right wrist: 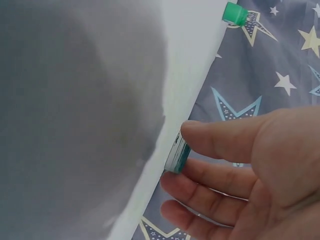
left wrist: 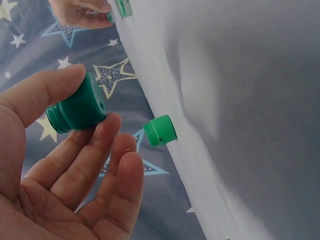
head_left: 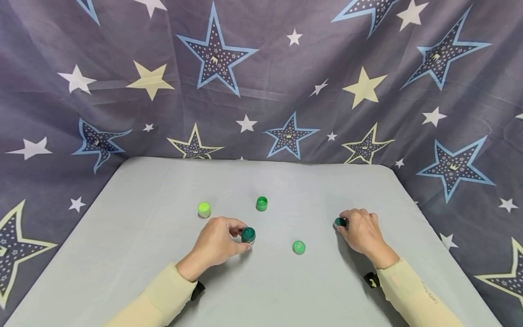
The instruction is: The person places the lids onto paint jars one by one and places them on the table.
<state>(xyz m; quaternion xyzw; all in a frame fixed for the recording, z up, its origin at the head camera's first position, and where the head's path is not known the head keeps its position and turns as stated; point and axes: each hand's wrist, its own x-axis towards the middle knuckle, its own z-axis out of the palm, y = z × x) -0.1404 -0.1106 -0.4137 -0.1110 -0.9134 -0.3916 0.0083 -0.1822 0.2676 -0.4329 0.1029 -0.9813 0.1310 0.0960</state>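
My left hand (head_left: 220, 240) pinches a small dark green paint jar (head_left: 248, 235) between thumb and fingers, its mouth uncovered. The left wrist view shows this jar (left wrist: 82, 107) tilted sideways in that camera, with the thumb on one side and fingertips on the other. Over at the right of the table, my right hand (head_left: 361, 230) holds a dark green lid (head_left: 339, 222) by its edge, low at the tabletop. In the right wrist view the thumb and fingers grip the lid (right wrist: 178, 154), close against the white cloth.
A mid-green jar (head_left: 262, 204) without a lid stands behind my left hand. To its left is a lime green jar (head_left: 204, 210) with its top covered. A green lid (head_left: 299, 247) lies between my hands. A star-patterned curtain (head_left: 261, 81) encloses the white table (head_left: 261, 290).
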